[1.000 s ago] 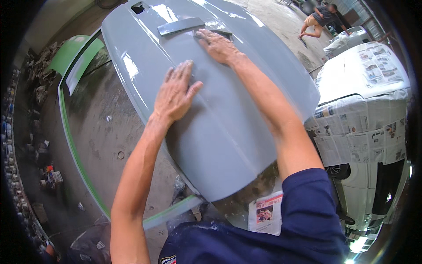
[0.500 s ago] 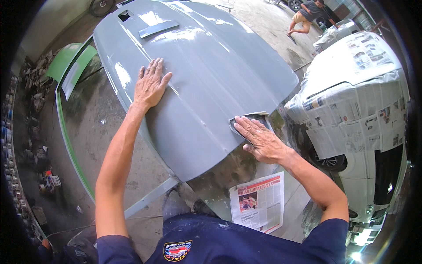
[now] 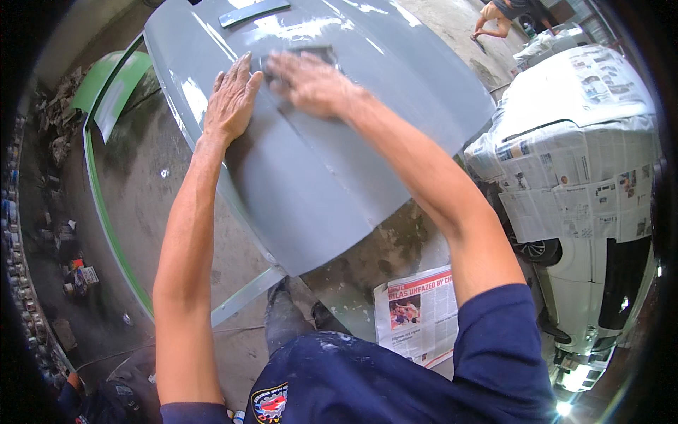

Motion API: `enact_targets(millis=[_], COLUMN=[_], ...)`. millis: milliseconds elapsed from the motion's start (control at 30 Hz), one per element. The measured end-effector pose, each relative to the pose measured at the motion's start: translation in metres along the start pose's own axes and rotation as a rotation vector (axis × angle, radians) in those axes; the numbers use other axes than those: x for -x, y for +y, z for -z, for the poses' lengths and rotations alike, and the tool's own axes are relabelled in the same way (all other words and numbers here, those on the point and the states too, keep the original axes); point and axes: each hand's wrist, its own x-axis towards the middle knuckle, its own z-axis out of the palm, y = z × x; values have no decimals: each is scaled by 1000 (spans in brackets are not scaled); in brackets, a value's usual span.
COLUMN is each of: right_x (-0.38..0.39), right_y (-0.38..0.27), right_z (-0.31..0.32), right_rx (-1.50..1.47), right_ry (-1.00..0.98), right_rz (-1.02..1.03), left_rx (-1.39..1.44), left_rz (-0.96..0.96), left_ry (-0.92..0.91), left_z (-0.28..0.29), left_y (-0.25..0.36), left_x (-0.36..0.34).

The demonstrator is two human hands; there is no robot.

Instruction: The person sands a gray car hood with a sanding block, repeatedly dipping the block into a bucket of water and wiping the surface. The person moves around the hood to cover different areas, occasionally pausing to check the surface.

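A large grey primed car hood (image 3: 311,205) lies in front of me, whitish dust on its far part. My left hand (image 3: 232,102) rests flat near its left side, palm down with fingers stretched, holding nothing. Just right of it, my right hand (image 3: 311,85) presses a dark sheet of sandpaper (image 3: 321,53) against the hood. Motion smears that hand, and most of the sheet is hidden under it. Farther back on the hood lies a flat grey-blue strip (image 3: 253,13).
A green-edged car panel frame (image 3: 106,212) stands at left. Newspaper (image 3: 417,318) lies by my right side. On the right is a white car (image 3: 579,283) partly masked with paper. Another person (image 3: 494,21) is at the far right. Cans and clutter (image 3: 21,247) line the left.
My right hand has swept the sandpaper away from me and leftward, from the hood's near right edge to beside my left hand. My left hand has shifted only slightly. The view has tilted.
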Motion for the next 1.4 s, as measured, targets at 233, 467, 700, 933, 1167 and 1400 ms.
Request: enact_targets(millis=[233,467,700,933,1167,1400], right_x=[250,211,-74,-17,278,177], right_y=[-76,-59,-16,-31,-97,-45], right_z=[46,53,-8,-21,59,44], right_rx=[33,-70,42,-25,-105,-62], right_ry=[-203,-200,75,111,-115,-121], right_rz=[85,124,85,49,45,190], left_rx=[-30,82,327,404,370,452], left_rz=[39,34,28,132,128,107], left_ry=[-25,57,164,296,247,280], left_z=[0,1,4,4,5,5], left_y=[2,5,-5,-5,-5,-5], left_x=[-1,0,2,3,1,0])
